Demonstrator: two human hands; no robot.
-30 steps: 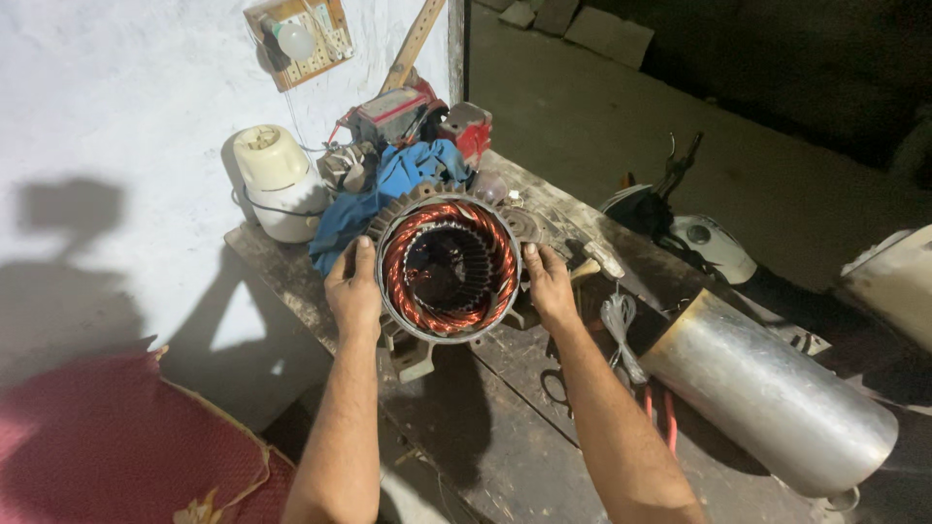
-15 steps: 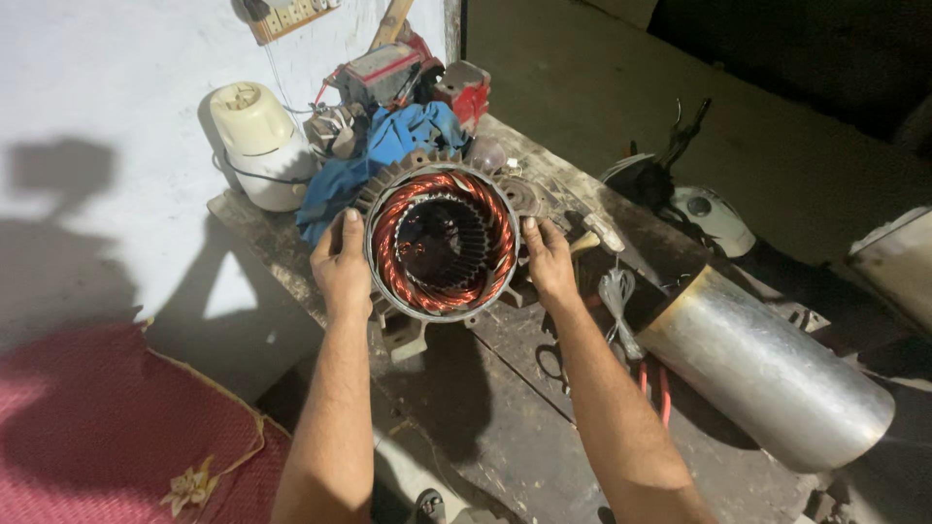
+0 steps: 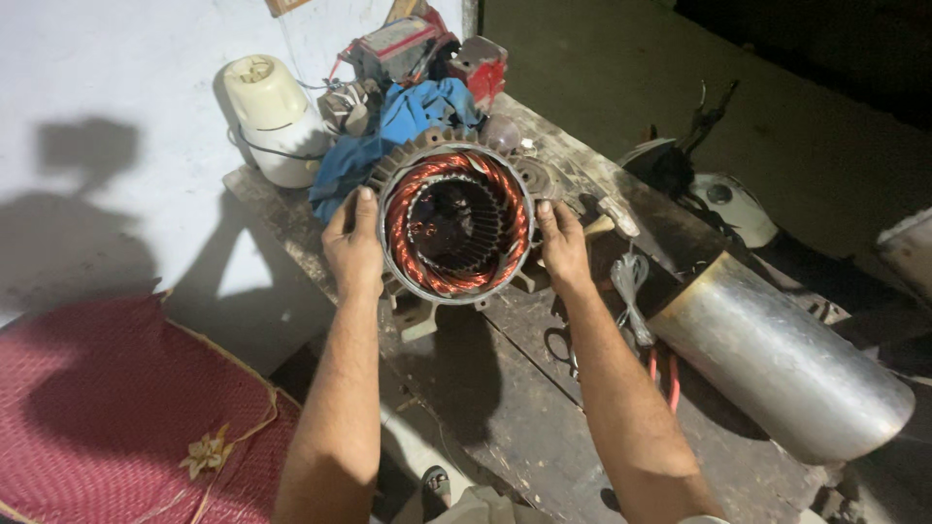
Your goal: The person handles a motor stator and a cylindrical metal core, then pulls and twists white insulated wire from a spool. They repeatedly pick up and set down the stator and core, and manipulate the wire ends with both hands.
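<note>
Unmoved: hands (image 3: 354, 247) grip motor stator (image 3: 454, 225) | copper windings, grey finned shell

Two hands, both on one motor stator (image 3: 456, 225) with copper windings: left hand (image 3: 353, 245) on its left rim, right hand (image 3: 564, 243) on its right rim. One wooden workbench (image 3: 524, 388). One large metal cylinder (image 3: 777, 354) lying on its side. One cream-coloured plastic appliance (image 3: 275, 116) by the wall. One blue cloth (image 3: 408, 121). One red-and-grey device (image 3: 403, 44) behind the cloth, plus one smaller red block (image 3: 482, 66) beside it. One pair of scissors (image 3: 561, 347) on the bench. One coil of pale cord (image 3: 631, 286). One red woven mat (image 3: 116, 417) (with one small yellow bow (image 3: 207, 452) on it). One white rounded casing (image 3: 735, 206) at the far right, partly in shadow.
</note>
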